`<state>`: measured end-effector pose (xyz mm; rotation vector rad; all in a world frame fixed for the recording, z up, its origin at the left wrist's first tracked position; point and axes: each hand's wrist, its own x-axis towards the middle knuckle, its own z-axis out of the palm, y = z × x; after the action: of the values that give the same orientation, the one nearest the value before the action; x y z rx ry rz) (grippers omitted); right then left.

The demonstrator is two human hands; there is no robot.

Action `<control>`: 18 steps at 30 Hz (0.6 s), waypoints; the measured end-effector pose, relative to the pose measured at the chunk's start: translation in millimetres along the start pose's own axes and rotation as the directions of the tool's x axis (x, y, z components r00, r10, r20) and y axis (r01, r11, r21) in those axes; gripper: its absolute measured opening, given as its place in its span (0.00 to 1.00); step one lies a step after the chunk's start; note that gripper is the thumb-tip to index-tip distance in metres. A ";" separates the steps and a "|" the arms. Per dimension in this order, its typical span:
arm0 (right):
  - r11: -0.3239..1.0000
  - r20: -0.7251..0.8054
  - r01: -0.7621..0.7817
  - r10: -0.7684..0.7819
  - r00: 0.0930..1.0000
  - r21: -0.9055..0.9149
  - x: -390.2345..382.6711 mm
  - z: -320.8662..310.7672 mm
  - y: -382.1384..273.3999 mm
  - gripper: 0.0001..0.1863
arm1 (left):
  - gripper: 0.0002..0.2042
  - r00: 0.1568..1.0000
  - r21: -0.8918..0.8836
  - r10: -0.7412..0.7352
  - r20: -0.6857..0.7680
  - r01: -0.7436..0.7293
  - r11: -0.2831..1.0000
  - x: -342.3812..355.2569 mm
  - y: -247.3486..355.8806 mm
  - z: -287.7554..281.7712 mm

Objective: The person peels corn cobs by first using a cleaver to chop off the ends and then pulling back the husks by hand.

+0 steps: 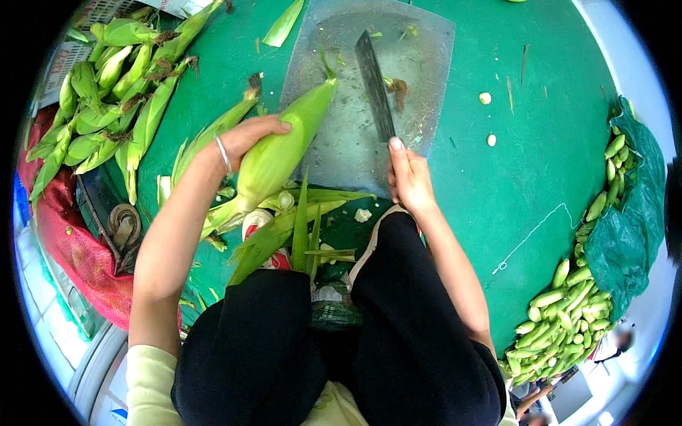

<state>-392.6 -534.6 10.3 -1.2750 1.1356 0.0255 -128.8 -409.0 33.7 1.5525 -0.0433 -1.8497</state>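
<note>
My left hand (257, 138), a silver bangle at its wrist, is closed round a green ear of corn (288, 153) still in its husk. The ear slants up to the right, its tip over the edge of a greyish translucent cutting sheet (426, 64). In my right hand (410, 174) is the handle of a knife (374, 85) with a long dark blade. That blade points away from me above the sheet, apart from the corn. A brown tuft of corn silk (398, 92) lies on the sheet beside the blade.
At the far left, several unhusked ears (106, 106) are piled near a red mesh sack (78, 234). Cut husks (273, 241) lie between my feet. On the right, small green pods or vegetables (561, 319) spill from a dark green bag (621, 227). White string (533, 231) lies on the green floor (511, 170).
</note>
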 end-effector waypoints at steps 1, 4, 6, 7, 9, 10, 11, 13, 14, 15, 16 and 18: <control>0.985 -0.064 0.117 -0.126 0.990 -0.129 -5.6 -3.1 0.5 0.30 | 0.22 1.000 0.005 0.000 -0.001 0.000 1.000 -7.1 -0.2 4.5; 0.887 -0.057 0.327 -0.364 0.930 -0.328 -29.2 1.2 -21.5 0.27 | 0.19 0.996 -0.045 -0.011 -0.090 0.006 0.999 -14.5 -4.6 15.0; 0.777 0.061 0.474 -0.496 0.866 -0.413 -37.1 3.4 -41.7 0.26 | 0.20 0.990 0.064 0.023 -0.137 -0.014 0.998 -12.0 -1.2 20.5; 0.780 0.063 0.466 -0.487 0.871 -0.418 -30.9 5.1 -40.3 0.26 | 0.21 0.983 0.180 0.062 -0.174 -0.030 0.983 -11.7 1.5 23.9; 0.768 0.118 0.323 -0.311 0.943 -0.553 -7.6 6.5 -34.4 0.29 | 0.22 0.984 0.238 0.054 -0.167 -0.013 0.971 -10.0 2.0 24.3; 0.717 0.100 0.242 -0.235 0.967 -0.654 11.8 7.3 -26.9 0.32 | 0.22 0.988 0.277 0.091 -0.123 -0.054 0.959 -4.1 -1.2 16.9; 0.714 0.093 0.245 -0.245 0.965 -0.656 12.4 4.0 -15.1 0.32 | 0.23 0.989 0.314 0.126 -0.078 -0.096 0.945 -1.9 -2.6 10.3; 0.797 0.028 0.294 -0.330 0.944 -0.527 6.2 5.2 -7.2 0.33 | 0.27 0.989 0.382 0.131 -0.064 -0.098 0.919 -13.8 -11.9 -2.1; 0.809 0.017 0.227 -0.260 0.965 -0.542 10.9 0.7 -8.7 0.32 | 0.30 0.961 0.387 0.277 -0.023 -0.247 0.888 -20.3 -16.1 -7.3; 0.814 0.008 0.202 -0.236 0.972 -0.545 9.3 -1.0 -4.8 0.31 | 0.34 0.914 0.384 0.405 0.030 -0.385 0.839 -27.4 -24.0 -11.4; 0.815 -0.009 0.191 -0.234 0.972 -0.548 5.8 -5.4 -3.8 0.30 | 0.40 0.884 0.475 0.464 0.058 -0.433 0.766 -36.9 -25.4 -10.3; 0.761 -0.037 0.173 -0.251 0.967 -0.625 -6.8 -8.3 -0.8 0.27 | 0.41 0.802 0.616 0.594 0.059 -0.498 0.611 -50.5 -31.9 -1.2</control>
<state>-400.8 -537.4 16.6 -2.0181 1.1144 0.1674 -142.1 -358.0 61.9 1.8153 -1.0370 -1.2479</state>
